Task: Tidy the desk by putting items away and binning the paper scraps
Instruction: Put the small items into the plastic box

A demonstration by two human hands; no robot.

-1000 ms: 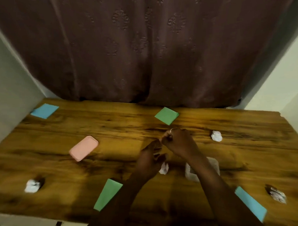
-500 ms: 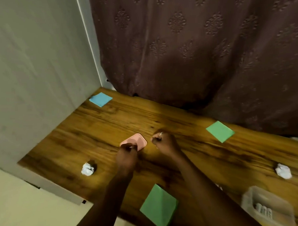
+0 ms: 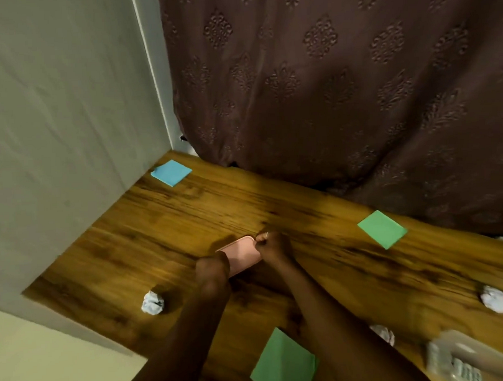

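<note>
Head view: pink case lies flat on desk, right between both hands. Right hand curled, pinches far corner. Left hand sits on near end, grip hidden, can't tell. Long side seems to run left to right. Both hands equally close.

Left grip and right grip now on pink case

A home office corner is indicated. A brown wood-grain laminate counter is set into a corner formed by a plain pale painted wall and a dark brown curtain embossed with floral motifs. A square blue paper note pad and a square green paper note pad are laid on the counter.
</note>
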